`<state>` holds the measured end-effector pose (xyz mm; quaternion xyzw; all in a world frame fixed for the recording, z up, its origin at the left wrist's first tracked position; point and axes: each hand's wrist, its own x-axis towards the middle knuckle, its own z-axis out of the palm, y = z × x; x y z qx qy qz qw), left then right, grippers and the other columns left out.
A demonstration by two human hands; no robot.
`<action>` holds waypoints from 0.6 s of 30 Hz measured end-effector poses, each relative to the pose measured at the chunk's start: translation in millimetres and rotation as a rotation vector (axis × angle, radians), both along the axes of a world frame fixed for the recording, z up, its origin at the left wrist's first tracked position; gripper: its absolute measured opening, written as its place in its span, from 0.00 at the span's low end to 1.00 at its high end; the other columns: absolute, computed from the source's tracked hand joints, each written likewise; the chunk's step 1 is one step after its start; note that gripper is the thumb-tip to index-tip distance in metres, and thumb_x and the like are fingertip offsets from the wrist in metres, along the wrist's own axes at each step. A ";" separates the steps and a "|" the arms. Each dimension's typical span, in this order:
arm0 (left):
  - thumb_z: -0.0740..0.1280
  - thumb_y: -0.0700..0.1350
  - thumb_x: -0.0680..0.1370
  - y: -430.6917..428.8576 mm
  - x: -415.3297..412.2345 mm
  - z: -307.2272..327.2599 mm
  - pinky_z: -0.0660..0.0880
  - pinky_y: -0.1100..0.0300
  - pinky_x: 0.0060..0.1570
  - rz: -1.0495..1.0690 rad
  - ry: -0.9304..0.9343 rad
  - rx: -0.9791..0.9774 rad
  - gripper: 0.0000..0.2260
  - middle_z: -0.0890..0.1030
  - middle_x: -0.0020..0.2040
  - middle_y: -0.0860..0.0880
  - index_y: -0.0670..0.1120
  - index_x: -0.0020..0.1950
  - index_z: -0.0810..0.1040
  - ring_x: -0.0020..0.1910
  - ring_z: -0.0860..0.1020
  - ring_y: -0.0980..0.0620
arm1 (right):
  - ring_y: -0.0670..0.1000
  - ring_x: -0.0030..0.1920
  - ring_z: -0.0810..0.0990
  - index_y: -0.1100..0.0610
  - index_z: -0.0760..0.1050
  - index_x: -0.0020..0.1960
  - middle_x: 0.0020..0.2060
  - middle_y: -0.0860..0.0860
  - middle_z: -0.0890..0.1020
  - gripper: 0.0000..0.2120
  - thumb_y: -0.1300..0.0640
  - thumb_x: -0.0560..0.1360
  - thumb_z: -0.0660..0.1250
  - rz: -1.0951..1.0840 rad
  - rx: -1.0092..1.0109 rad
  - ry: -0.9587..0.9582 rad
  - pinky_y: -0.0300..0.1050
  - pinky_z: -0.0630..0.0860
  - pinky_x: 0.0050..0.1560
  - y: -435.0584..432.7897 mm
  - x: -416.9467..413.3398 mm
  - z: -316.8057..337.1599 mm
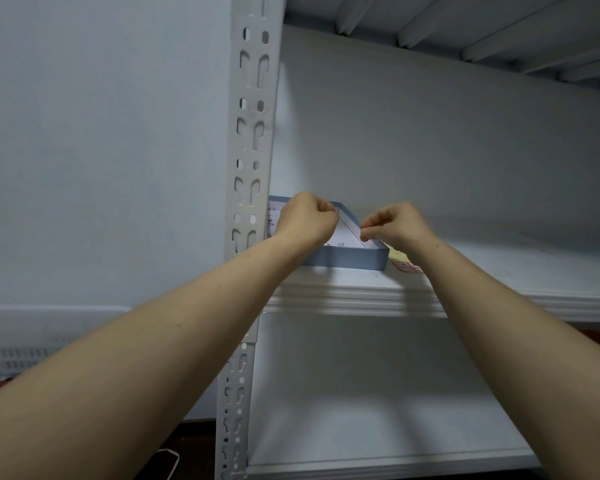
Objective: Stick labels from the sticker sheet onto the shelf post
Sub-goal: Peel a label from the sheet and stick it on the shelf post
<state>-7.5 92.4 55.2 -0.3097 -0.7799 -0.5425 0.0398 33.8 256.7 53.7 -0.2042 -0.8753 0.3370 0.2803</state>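
The white shelf post [248,150], punched with keyhole slots, runs up the middle of the head view. Just right of it a shallow blue box [347,260] sits on the shelf. A white sticker sheet [343,230] is held over the box between both hands. My left hand [305,218] has its fingers curled and pinches the sheet's far left part. My right hand [394,225] pinches the sheet's right edge between thumb and forefinger. Whether a label is lifted there is too small to tell.
A yellow and red sticker sheet [404,264] lies on the shelf board [361,296] right of the box. Another printed sheet [272,216] shows inside the box by the post. A white slotted basket [32,344] stands lower left. A lower shelf [378,427] lies beneath.
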 end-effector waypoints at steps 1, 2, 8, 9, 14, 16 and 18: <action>0.60 0.38 0.77 -0.5 0.9 0.8 0.74 0.48 0.58 0.001 -0.002 0.003 0.09 0.76 0.43 0.45 0.47 0.39 0.75 0.46 0.75 0.44 | 0.39 0.28 0.73 0.59 0.80 0.41 0.31 0.48 0.79 0.04 0.66 0.69 0.71 0.006 -0.004 -0.006 0.34 0.65 0.30 -0.3 0.5 0.1; 0.60 0.38 0.78 -1.0 1.8 1.5 0.74 0.48 0.58 0.002 -0.003 0.007 0.10 0.76 0.43 0.45 0.47 0.39 0.76 0.49 0.77 0.43 | 0.38 0.23 0.71 0.59 0.80 0.42 0.31 0.49 0.80 0.03 0.65 0.71 0.70 0.013 -0.010 -0.008 0.32 0.63 0.27 -0.7 0.9 -0.2; 0.60 0.38 0.78 -2.3 3.2 2.3 0.75 0.52 0.56 -0.007 0.041 0.020 0.10 0.77 0.44 0.45 0.44 0.49 0.81 0.47 0.75 0.45 | 0.47 0.36 0.76 0.55 0.81 0.37 0.33 0.48 0.82 0.05 0.55 0.69 0.74 -0.019 0.048 -0.001 0.44 0.71 0.40 0.9 -0.8 -3.0; 0.60 0.38 0.78 -3.5 3.5 1.8 0.74 0.53 0.56 -0.005 0.081 0.026 0.09 0.77 0.44 0.45 0.46 0.48 0.80 0.47 0.75 0.45 | 0.48 0.43 0.78 0.54 0.82 0.44 0.39 0.47 0.82 0.03 0.59 0.69 0.73 -0.003 0.093 -0.034 0.44 0.73 0.45 -1.4 -1.0 -4.0; 0.58 0.34 0.73 -22.8 6.8 -7.9 0.73 0.54 0.58 0.066 0.618 0.209 0.18 0.77 0.57 0.42 0.40 0.60 0.77 0.57 0.74 0.47 | 0.50 0.45 0.81 0.57 0.80 0.57 0.46 0.53 0.84 0.13 0.64 0.73 0.67 0.101 0.110 0.101 0.49 0.77 0.56 -28.6 -4.0 -2.5; 0.57 0.33 0.68 -33.7 2.7 -13.9 0.69 0.55 0.61 0.170 0.782 0.301 0.23 0.72 0.59 0.38 0.38 0.63 0.74 0.60 0.67 0.47 | 0.49 0.38 0.80 0.61 0.80 0.55 0.43 0.56 0.84 0.11 0.65 0.74 0.66 0.179 0.024 0.214 0.41 0.79 0.47 -50.1 -2.7 1.4; 0.59 0.32 0.65 -45.8 -1.5 -21.3 0.66 0.52 0.66 0.288 0.763 0.374 0.29 0.67 0.63 0.37 0.38 0.66 0.70 0.63 0.63 0.48 | 0.48 0.35 0.78 0.64 0.79 0.55 0.40 0.56 0.82 0.11 0.69 0.75 0.63 0.289 -0.113 0.266 0.35 0.77 0.36 -73.9 0.3 2.8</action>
